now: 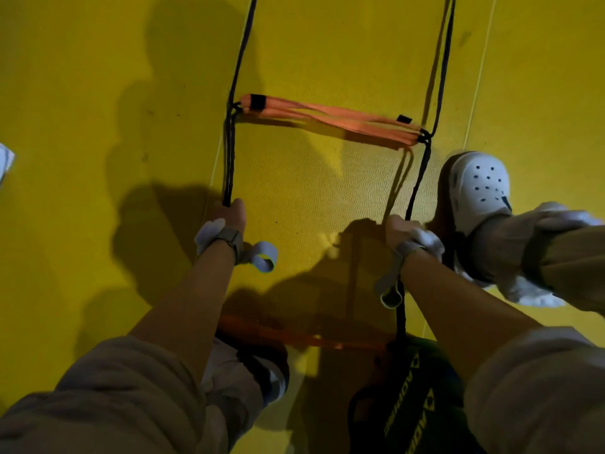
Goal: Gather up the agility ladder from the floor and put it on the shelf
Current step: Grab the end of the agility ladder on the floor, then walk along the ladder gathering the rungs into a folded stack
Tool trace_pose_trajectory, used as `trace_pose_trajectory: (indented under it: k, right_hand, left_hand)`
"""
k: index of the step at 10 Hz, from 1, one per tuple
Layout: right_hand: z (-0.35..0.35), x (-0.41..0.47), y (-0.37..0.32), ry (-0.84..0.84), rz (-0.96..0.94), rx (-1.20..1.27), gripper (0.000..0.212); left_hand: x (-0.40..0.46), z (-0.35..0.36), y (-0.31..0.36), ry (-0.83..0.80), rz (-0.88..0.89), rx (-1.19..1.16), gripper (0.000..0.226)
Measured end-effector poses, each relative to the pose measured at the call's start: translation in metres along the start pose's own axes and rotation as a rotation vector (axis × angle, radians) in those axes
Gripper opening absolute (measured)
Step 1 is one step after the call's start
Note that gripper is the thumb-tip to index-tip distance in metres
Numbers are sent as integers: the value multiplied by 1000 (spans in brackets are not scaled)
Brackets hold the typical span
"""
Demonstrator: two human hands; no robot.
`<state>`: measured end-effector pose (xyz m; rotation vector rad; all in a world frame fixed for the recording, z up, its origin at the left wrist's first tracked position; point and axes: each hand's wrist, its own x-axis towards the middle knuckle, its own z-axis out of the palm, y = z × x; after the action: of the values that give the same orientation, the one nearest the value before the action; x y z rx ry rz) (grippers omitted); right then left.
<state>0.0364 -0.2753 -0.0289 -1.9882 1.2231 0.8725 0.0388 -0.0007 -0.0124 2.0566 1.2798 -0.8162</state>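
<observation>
Both hands are down at the ladder's side straps: my left hand is closed around the left black strap, and my right hand is closed around the right black strap. Each wrist carries a grey band with a loose loop hanging off it. From where I watch, the agility ladder lies ahead of the hands on the floor, several orange rungs bunched together into one slanting bundle, tied to the straps at both ends. The two straps run on past the bundle to the top edge of the view. Another orange rung shows in shadow below the forearms, close to my body, beside a dark bag with yellow print.

I see a yellow padded floor with a fine pebbled grain, and thin pale seams run up it between the mats. Hard shadows of my arms and body fall across it. A white perforated clog stands on the mat just right of the right strap, near the right hand. Something white pokes in at the left edge; I cannot tell what it is.
</observation>
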Motion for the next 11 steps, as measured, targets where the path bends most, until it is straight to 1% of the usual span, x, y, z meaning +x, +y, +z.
trace_pose_trajectory:
  k: [1,2,3,4,5,6,7,9,10,11]
  right_hand:
    - [-23,-23,-5,62,-104,101,38]
    - [-59,-38,-10,11,-92,30,19]
    - [-93,-55,-27,91,-140,2,28]
    - [-127,-75,-41,172,-211,113,44]
    - [-163,-94,-38,275,-273,158,47]
    - [-188,-107,-36,258,-349,267,46]
    - [-219,-127,-37,285,-394,312,41]
    - [-278,-153,-45,337,-509,434,22]
    - [-308,-167,-38,373,-565,477,19]
    - [-339,-188,-28,429,-602,489,21]
  left_hand:
    - [-10,-2,12,50,31,-224,57]
    - [-34,-13,21,81,85,-401,54]
    - [-69,-26,33,68,160,-424,59]
    - [-98,-44,57,168,211,-498,53]
    - [-129,-59,78,237,276,-547,46]
    - [-152,-68,88,255,325,-553,47]
    - [-184,-78,97,266,377,-610,49]
    - [-240,-93,122,289,474,-754,42]
    - [-273,-95,130,277,525,-821,41]
    - [-308,-100,135,317,584,-862,38]
